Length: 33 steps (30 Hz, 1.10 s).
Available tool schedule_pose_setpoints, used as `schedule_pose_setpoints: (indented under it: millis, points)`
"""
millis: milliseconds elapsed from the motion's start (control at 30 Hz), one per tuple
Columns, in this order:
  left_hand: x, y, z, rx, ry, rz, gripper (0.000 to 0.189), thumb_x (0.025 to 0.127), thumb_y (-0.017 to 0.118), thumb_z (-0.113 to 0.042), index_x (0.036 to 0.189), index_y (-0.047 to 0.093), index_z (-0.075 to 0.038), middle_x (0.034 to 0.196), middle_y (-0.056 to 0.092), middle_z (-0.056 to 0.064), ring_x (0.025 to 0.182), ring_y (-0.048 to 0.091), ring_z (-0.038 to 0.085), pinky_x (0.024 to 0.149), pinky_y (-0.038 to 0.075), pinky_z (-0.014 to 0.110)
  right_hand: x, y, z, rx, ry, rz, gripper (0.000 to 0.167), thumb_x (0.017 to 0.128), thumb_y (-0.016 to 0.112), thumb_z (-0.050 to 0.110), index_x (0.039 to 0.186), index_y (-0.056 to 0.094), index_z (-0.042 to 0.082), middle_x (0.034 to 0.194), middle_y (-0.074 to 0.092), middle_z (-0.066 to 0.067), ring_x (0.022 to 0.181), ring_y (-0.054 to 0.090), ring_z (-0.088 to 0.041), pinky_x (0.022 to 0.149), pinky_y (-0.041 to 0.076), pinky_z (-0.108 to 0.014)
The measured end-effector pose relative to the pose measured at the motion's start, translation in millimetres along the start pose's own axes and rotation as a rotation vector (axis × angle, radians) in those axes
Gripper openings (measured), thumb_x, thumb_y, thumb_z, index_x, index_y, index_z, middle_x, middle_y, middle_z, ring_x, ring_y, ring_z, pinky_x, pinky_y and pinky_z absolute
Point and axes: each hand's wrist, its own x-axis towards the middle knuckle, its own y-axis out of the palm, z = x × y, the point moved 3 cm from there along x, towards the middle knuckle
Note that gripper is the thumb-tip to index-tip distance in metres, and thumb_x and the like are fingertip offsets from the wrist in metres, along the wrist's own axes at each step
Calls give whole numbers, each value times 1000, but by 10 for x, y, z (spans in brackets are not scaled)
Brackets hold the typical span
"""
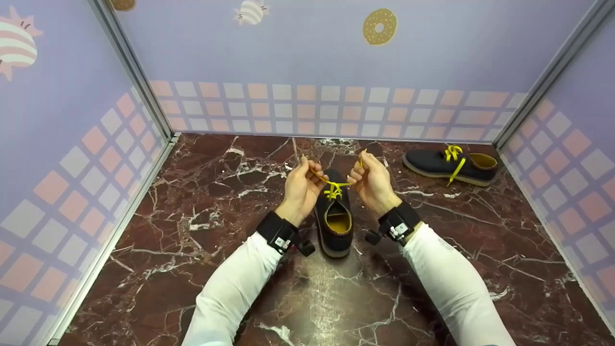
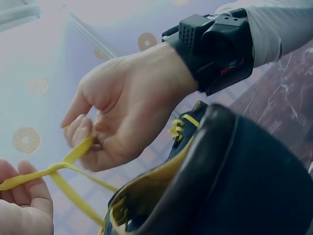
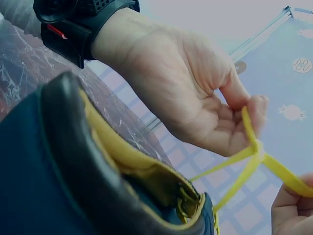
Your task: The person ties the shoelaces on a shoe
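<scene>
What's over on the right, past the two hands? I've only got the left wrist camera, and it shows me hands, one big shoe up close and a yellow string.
Observer: A second dark shoe lies past the right hand, near the back wall.
Operator: Cool! Has that one got string too?
Observer: Yes, a yellow lace, with one end hanging down the shoe's side.
Operator: I only see a bit of the left hand. What's on its wrist?
Observer: A black strap, just above a white sleeve.
</scene>
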Motion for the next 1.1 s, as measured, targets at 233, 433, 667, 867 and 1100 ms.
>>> schedule_pose_setpoints:
  millis: [233, 433, 667, 867, 1100]
  points:
    - [30, -134, -63, 86, 9, -19, 48, 123, 38, -31, 84, 62, -15, 77, 61, -4, 67, 54, 7, 68, 54, 23, -16, -127, 46, -58, 17, -17, 38, 123, 39, 27, 86, 44, 19, 64, 38, 8, 54, 34, -5, 54, 33, -19]
    - [70, -264, -94, 147, -18, -56, 45, 122, 43, -31, 86, 62, -14, 73, 59, -4, 64, 52, 7, 64, 54, 22, -5, -241, 109, -123, 33, -36, 35, 123, 40, 27, 89, 44, 18, 63, 37, 9, 50, 31, -3, 50, 28, -18]
    - [83, -450, -98, 238, -72, -105, 42, 122, 45, -29, 88, 62, -11, 70, 56, -4, 59, 49, 7, 60, 53, 22, 11, -404, 122, -189, 86, -37, 36, 123, 41, 28, 88, 43, 18, 62, 35, 8, 49, 29, -4, 48, 25, -19]
    - [87, -604, -87, 264, -85, -101, 40, 122, 46, -27, 88, 60, -11, 70, 53, -5, 60, 45, 7, 59, 51, 22, 44, -566, 52, -280, 121, -75, 32, 122, 43, 23, 91, 43, 16, 63, 34, 9, 49, 27, -3, 48, 24, -19]
    - [70, -703, -97, 275, -95, -126, 41, 122, 46, -26, 88, 61, -9, 69, 53, -5, 57, 45, 5, 58, 50, 22, 34, -658, -73, -410, 177, -107, 22, 120, 49, 23, 100, 48, 14, 67, 36, 7, 54, 30, -6, 51, 30, -20]
